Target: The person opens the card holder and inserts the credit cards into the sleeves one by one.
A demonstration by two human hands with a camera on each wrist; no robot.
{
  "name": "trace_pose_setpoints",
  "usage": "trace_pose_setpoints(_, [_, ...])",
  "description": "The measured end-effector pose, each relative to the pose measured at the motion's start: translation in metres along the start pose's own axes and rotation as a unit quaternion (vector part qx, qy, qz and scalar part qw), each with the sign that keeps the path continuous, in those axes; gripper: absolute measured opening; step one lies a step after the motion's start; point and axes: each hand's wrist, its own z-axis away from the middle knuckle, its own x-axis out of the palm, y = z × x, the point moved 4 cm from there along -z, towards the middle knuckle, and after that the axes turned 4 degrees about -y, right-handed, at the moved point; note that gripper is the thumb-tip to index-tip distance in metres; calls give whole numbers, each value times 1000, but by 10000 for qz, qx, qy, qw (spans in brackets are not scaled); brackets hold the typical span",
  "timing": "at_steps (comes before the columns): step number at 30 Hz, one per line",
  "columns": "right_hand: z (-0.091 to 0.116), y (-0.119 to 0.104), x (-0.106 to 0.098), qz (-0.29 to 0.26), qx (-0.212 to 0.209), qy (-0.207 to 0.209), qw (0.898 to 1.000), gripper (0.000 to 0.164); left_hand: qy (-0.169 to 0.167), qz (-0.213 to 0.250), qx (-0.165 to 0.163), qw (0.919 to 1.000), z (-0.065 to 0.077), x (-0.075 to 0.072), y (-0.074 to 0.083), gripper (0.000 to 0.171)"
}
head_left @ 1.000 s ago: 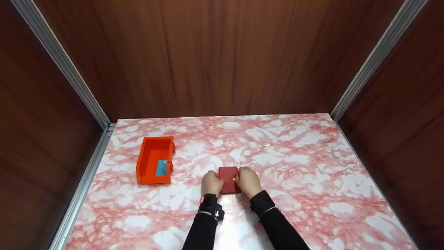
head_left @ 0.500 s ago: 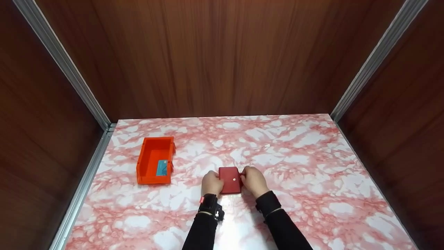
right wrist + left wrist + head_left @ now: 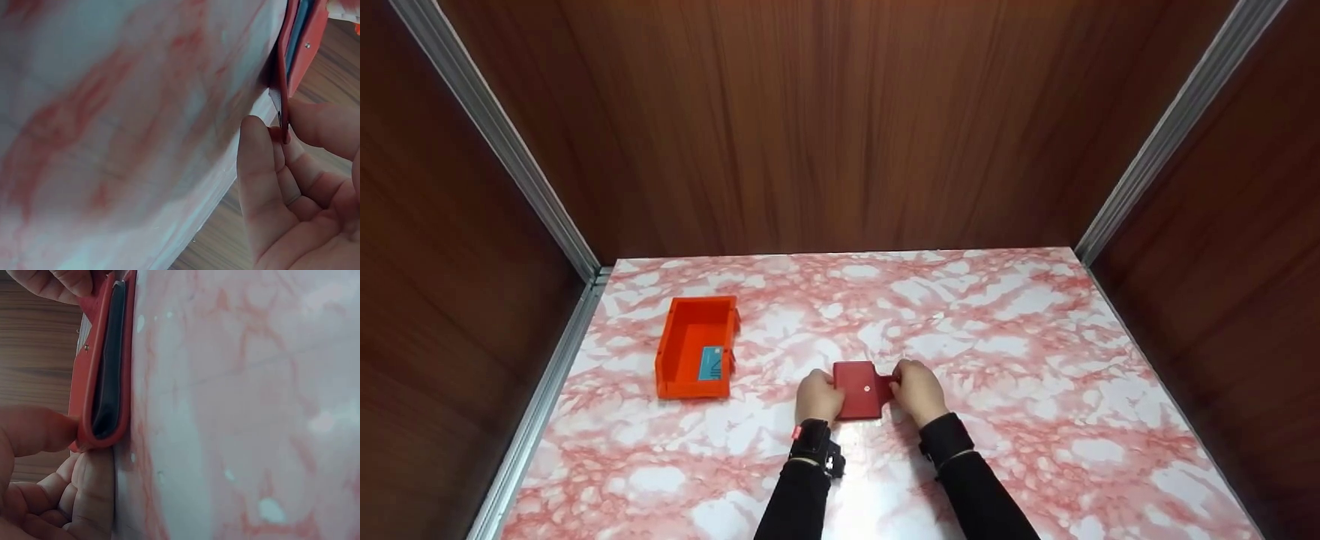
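Note:
A small red card wallet (image 3: 855,394) with a metal snap stud on its front lies on the marbled table between both hands. My left hand (image 3: 817,396) pinches its left, folded edge, thumb on the cover and fingers at the side, as the left wrist view shows. Dark inner leaves (image 3: 109,371) show between the covers. On the other side, my right hand (image 3: 919,390) pinches the wallet's closing strap (image 3: 286,121) between thumb and fingers. The strap is unfastened and held out to the right, away from the stud.
An orange plastic bin (image 3: 675,386) stands at the left of the table, with a blue card (image 3: 710,363) inside at its near right corner. Brown wood-grain panels (image 3: 840,127) with metal corner rails (image 3: 510,142) enclose the table at the back and both sides.
My right hand has drawn the strap off the wallet's front and out to the right, baring the stud. The left hand and the wallet have stayed in place.

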Motion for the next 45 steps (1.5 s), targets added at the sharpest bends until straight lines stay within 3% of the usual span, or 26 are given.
trace_pose_setpoints(12, [0, 3, 0, 30, -56, 79, 9999, 21, 72, -60, 146, 9998, 0, 0, 3, 13])
trace_pose_setpoints(30, [-2, 5, 4, 414, -40, -44, 9991, 22, -23, -48, -74, 10000, -1, 2, 1, 13])
trace_pose_setpoints(45, [-2, 2, 7, 754, -138, 67, 9970, 21, 182, -145, 188, 9996, 1, 1, 3, 13])
